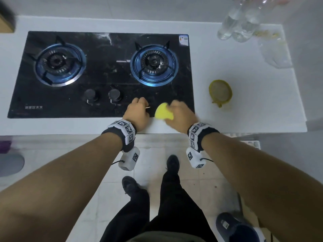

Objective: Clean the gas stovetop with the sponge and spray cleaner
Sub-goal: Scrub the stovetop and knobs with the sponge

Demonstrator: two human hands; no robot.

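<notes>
Nearest you, both forearms reach out over the front edge of the white worktop (244,105), each wrist wrapped in a marker band. Your right hand (180,112) grips the yellow sponge (163,112), fingers curled over its right end. The sponge sits at the near right corner of the black glass gas stovetop (104,81), with its long axis running left to right, roughly along the front edge. The hand is blurred, so how hard it presses cannot be told.

Your left hand (138,112) lies just left of the sponge, fist-like with fingers curled. A thin pale sliver shows at its right side, but what it is, and whether you are holding it, cannot be told.

The relation that matters: the sponge is already at the stovetop's near right corner, and nearly all the glass lies to its left and beyond it. The right hand is the one placed to sweep, leftward along the front strip toward the two knobs (102,96), then farther out around the right burner (154,62) and the left burner (58,62).

Beyond, on the worktop to the right, a yellow-rimmed round strainer (220,92) sits near the stovetop, and clear bottles (237,25) stand at the far right. No spray cleaner can be picked out for certain.
</notes>
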